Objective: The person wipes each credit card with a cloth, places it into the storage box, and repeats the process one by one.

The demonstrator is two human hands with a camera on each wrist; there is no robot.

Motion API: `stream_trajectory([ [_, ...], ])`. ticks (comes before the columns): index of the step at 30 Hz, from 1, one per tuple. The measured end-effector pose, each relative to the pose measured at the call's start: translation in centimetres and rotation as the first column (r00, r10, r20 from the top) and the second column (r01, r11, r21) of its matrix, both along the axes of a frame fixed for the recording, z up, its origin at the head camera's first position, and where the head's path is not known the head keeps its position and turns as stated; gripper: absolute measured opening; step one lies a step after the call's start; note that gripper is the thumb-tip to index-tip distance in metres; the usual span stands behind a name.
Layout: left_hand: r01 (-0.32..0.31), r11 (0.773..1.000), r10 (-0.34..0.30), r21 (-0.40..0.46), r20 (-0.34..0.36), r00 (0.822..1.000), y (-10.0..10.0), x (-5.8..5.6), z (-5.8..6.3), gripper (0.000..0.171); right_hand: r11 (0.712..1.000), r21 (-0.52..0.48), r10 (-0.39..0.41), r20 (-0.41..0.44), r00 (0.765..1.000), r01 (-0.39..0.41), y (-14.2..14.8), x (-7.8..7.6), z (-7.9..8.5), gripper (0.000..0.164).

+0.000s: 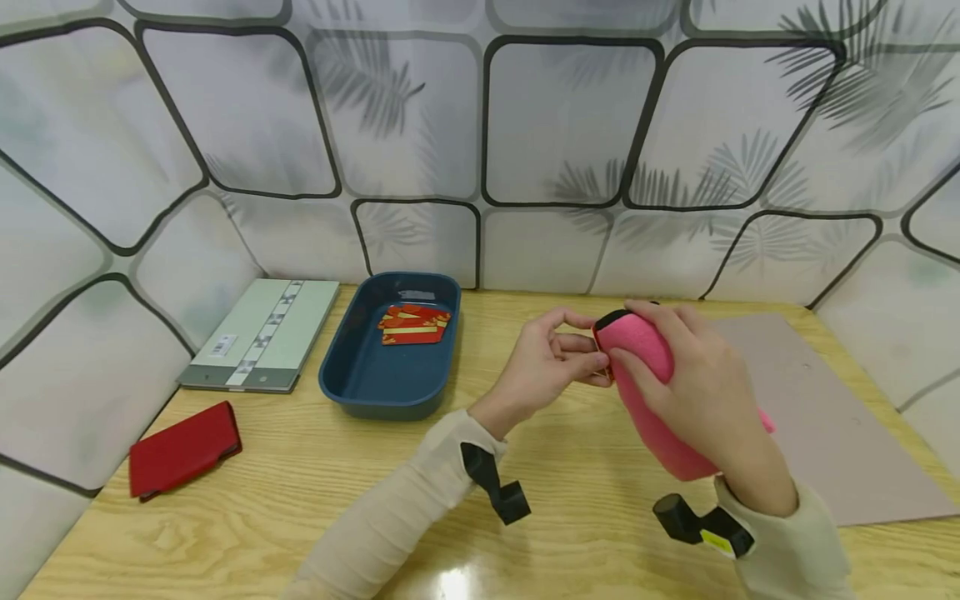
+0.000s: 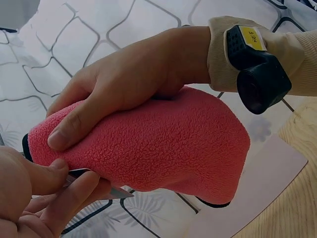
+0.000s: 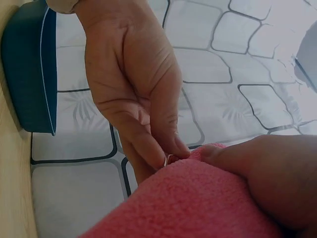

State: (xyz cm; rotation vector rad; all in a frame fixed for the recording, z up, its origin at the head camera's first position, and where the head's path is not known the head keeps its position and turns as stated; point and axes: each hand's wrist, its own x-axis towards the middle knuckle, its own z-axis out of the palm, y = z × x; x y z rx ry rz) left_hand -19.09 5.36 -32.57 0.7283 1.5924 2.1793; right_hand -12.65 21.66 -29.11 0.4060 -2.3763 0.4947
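Note:
My left hand (image 1: 543,362) pinches a thin flat card (image 2: 121,193) between thumb and fingers. A red edge of it shows in the head view; most of its face is hidden behind the cloth and fingers. My right hand (image 1: 701,387) grips a fuzzy pink cloth (image 1: 656,429) with black edging, thumb on the near side. The cloth's upper end lies against the card, right at the left fingertips. In the right wrist view, the left thumb and fingers meet at the fold of the cloth. Both hands are raised over the table.
A dark blue plastic basin (image 1: 386,410) with several red and gold cards (image 1: 414,325) stands left of my hands. Farther left lie a pale green folder-like item (image 1: 258,333) and a red wallet-like case (image 1: 183,450). A grey mat (image 1: 825,425) covers the table's right side.

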Motion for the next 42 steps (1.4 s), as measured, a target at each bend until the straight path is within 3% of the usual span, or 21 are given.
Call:
stream_trajectory([
  [10, 0.003, 0.999, -0.008, -0.043, -0.101, 0.995, -0.9, -0.2, 0.4, 0.032, 0.997, -0.075, 0.029, -0.007, 1.000, -0.029, 0.4, -1.2, -0.3, 0.047],
  [16, -0.013, 0.997, 0.003, -0.081, -0.121, 0.993, -0.9, -0.1, 0.4, 0.034, 0.997, -0.072, -0.027, 0.004, 1.000, 0.027, 0.8, -1.7, -0.5, 0.046],
  [28, -0.012, 0.997, 0.006, -0.080, -0.071, 0.997, -0.9, 0.2, 0.5, 0.036, 0.995, -0.044, -0.092, 0.004, 0.996, 0.092, 1.9, -2.2, -0.6, 0.044],
  [36, -0.025, 0.998, 0.022, -0.066, -0.050, 0.999, -0.5, 0.3, 0.6, 0.034, 0.995, -0.003, -0.100, -0.029, 0.995, 0.100, 0.8, -1.2, -0.5, 0.045],
  [42, -0.024, 0.999, 0.023, -0.036, -0.033, 0.999, -0.5, 0.1, 0.4, 0.033, 0.998, 0.012, -0.058, -0.072, 0.996, 0.059, -0.1, -0.3, -0.5, 0.046],
])
